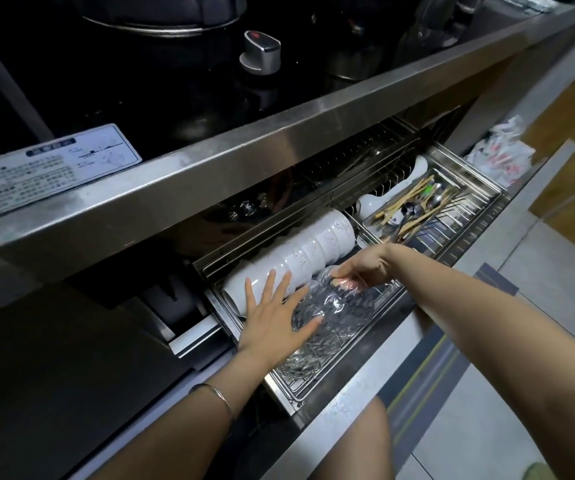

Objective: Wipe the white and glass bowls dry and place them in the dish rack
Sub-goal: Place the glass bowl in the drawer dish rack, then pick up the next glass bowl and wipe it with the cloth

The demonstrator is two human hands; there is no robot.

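A row of clear glass bowls (334, 317) lies on its side, nested together, in the front lane of a pulled-out steel dish rack (317, 384) below a cooktop. Just behind them, in the next lane, a row of white bowls (303, 249) is nested on its side the same way, running from the near left corner toward the back right. The left hand (272, 318) is spread wide and flat, fingers straight, its palm and thumb resting on the near end of the glass bowls while the fingertips reach onto the white bowls. The right hand (365, 268) comes in from the right and curls its fingers over the far end of the glass bowls, gripping the rim there. A thin bracelet (217, 396) circles the left wrist. To the right in the same rack, a steel cutlery tray (459, 178) holds chopsticks and spoons. Above the rack runs the brushed steel front edge of the cooking surface (279, 140), with a printed label (59, 168) on the black glass and a silver knob (262, 51) farther back. A crumpled white plastic bag (500, 155) lies on the floor at right.
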